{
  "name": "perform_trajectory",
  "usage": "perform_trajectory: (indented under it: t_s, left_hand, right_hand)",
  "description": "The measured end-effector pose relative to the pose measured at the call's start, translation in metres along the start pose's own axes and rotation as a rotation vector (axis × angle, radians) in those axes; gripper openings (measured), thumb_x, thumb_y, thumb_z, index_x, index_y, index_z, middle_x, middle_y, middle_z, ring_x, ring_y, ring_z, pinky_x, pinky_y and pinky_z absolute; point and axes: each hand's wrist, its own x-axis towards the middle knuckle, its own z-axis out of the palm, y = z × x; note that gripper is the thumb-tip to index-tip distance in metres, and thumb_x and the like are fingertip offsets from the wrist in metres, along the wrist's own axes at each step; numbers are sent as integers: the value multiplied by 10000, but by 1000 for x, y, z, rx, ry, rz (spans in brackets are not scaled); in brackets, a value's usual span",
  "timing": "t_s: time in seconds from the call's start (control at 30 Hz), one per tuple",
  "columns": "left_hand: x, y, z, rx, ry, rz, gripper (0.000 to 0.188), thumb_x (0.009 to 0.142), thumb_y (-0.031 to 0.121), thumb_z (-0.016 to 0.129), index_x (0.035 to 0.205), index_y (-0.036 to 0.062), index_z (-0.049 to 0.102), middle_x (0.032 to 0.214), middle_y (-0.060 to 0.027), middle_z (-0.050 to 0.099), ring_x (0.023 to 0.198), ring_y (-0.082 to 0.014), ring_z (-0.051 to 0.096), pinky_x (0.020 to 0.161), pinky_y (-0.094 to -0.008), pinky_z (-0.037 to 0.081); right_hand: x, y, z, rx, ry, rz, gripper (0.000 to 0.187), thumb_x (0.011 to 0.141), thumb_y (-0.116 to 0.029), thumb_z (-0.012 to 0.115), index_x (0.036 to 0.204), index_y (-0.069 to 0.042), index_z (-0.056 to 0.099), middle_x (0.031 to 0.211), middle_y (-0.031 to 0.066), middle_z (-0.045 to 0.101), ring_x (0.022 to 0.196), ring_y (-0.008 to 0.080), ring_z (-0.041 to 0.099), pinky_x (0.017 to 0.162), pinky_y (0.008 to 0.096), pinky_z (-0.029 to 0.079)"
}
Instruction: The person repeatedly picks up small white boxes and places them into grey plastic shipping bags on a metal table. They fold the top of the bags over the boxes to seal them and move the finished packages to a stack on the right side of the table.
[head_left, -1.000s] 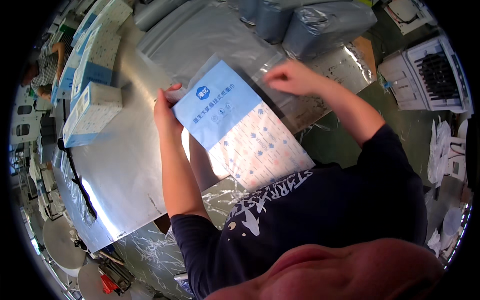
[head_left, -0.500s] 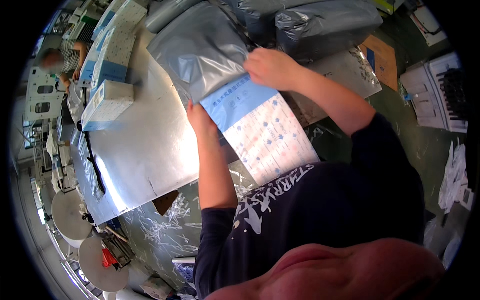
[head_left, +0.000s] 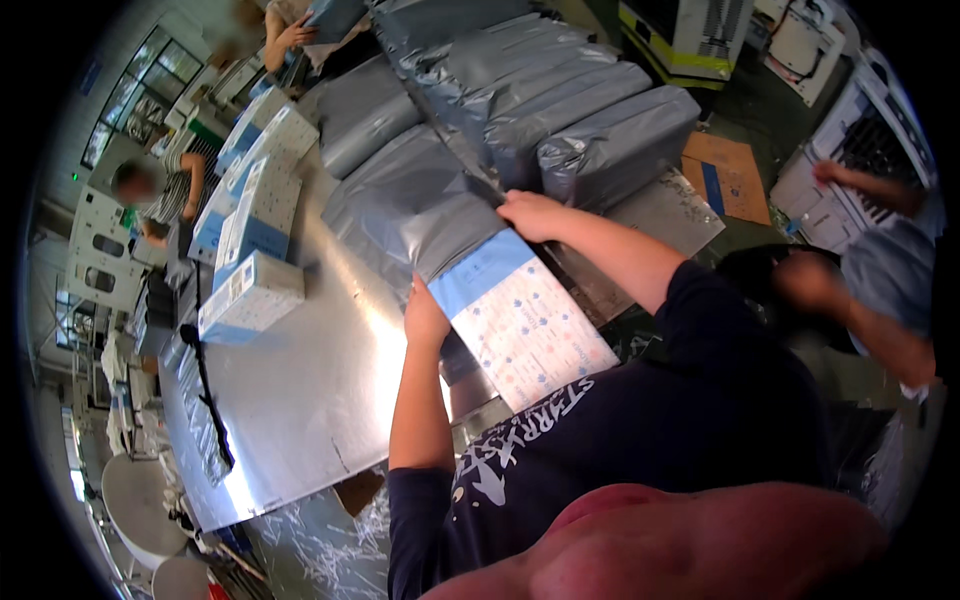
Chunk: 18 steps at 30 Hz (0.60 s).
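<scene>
- On the shiny metal table (head_left: 300, 400), your left hand (head_left: 425, 318) pinches the near edge of the blue-and-white patterned flat box (head_left: 520, 320).
- Your right hand (head_left: 535, 213), at one o'clock from it, grips the grey plastic mailer bag (head_left: 410, 205) around the box's far end.
- At nine o'clock lie stacked blue-and-white cartons (head_left: 250, 290).

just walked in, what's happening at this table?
A person is sliding a flat blue and white patterned box into a grey plastic mailer bag on a metal table. The left hand holds the box's near corner; the right hand holds the bag's mouth. The box is partly inside. Filled grey bags and more boxes lie around.
</scene>
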Motion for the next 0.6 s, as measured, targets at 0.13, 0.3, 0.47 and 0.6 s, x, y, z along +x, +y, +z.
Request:
perform_trajectory:
  t_s: [0.13,0.3,0.47,0.6]
  left_hand:
    - [-19,0,-16,-47,-159,-66,769,778,373,612,1376,38,265,1060,-290,593,977,-428,583,812,-451,470]
    - [-170,13,-13,-263,-386,4,484,842,98,503,1311,53,395,1028,-285,588,904,-478,570,774,-482,469]
    - [-183,-27,31,-650,-517,-220,418,772,7,560,1187,-1,517,953,-168,657,841,-319,627,772,-385,485]
    - [-129,9,-10,-597,-309,-77,289,843,52,533,1101,-77,508,916,-194,639,793,-227,621,737,-341,476]
  right_hand:
    - [-35,-26,-16,68,-29,-19,141,808,-136,517,919,-73,575,874,194,605,834,395,575,710,471,449]
    - [-179,-27,10,483,-520,-34,95,766,-69,554,859,-49,558,791,172,604,706,292,592,634,382,456]
    - [-167,-55,-13,210,-844,-335,177,692,-135,661,785,12,627,743,160,637,686,239,605,611,354,455]
    - [-166,-26,-30,171,-568,-38,164,682,-162,705,779,-39,658,751,133,649,673,258,603,598,389,455]
